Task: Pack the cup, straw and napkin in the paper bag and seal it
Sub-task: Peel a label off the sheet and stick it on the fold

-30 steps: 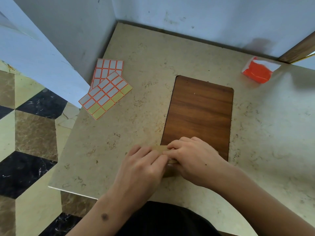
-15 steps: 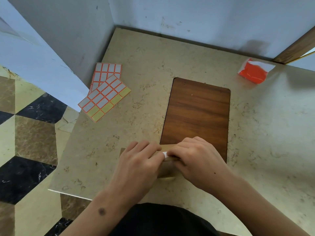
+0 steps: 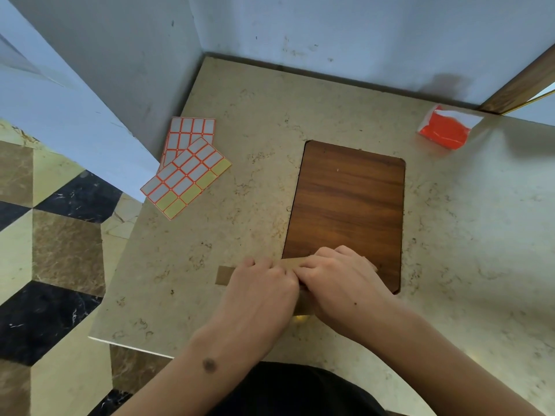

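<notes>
We've got both hands on the paper bag point(image 3: 223, 274): left hand point(image 3: 258, 291) and right hand point(image 3: 336, 280) curled over its folded top, pressing it flat. Sticker sheets point(image 3: 187, 172) lie well apart, far left on the table point(image 3: 450, 235).

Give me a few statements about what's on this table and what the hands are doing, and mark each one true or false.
1. Both hands, the left hand and the right hand, rest on the brown paper bag at the near edge of the table. True.
2. The two sticker sheets lie apart without touching. False: one overlaps the other.
3. The orange packet sits on the wooden board. False: it lies on the stone table, near the far right corner by the wall.
4. Some labels on the nearer sheet are missing, leaving yellow backing. True.
5. The cup stands upright beside the bag. False: no cup is visible.
</notes>
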